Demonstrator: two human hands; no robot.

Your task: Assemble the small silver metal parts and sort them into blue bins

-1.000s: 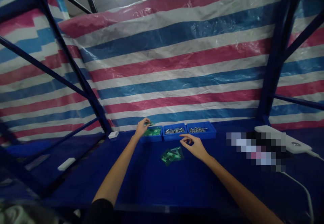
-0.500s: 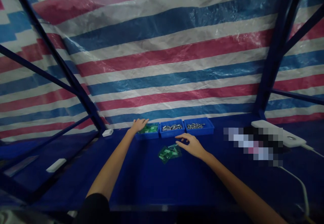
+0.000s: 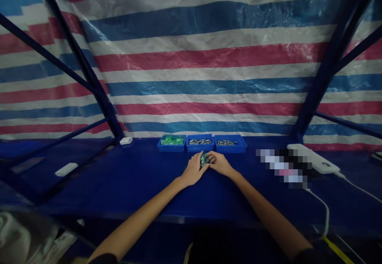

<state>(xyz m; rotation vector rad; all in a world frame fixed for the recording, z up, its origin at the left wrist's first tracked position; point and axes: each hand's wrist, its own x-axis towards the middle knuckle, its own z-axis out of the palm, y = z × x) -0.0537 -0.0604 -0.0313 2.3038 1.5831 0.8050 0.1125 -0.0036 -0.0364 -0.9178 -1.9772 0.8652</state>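
Observation:
Small clear-green plastic packets (image 3: 204,160) lie bunched on the blue tabletop between my two hands. My left hand (image 3: 193,169) is over the left part of the bunch, fingers fairly straight and thumb on the near side, closed about the packets. From the right, my right hand (image 3: 220,163) meets them with curled fingers; its grip is partly hidden. Just behind stand three blue trays: a left tray (image 3: 171,149) with green packets (image 3: 172,139), a middle tray (image 3: 199,148) with metal pieces (image 3: 200,141), and a right tray (image 3: 231,149) with smaller metal parts (image 3: 227,142).
On the right lie a white power bank (image 3: 316,158) with a cable (image 3: 327,212) and a pixelated object (image 3: 285,168). A small white box (image 3: 125,140) sits at the back left, another white item (image 3: 66,169) farther left. Blue metal posts (image 3: 101,96) and striped sheeting (image 3: 203,61) surround the table.
My left hand has come from the left tray to the packets on the table. My right hand has closed in beside it, and the view has shifted slightly.

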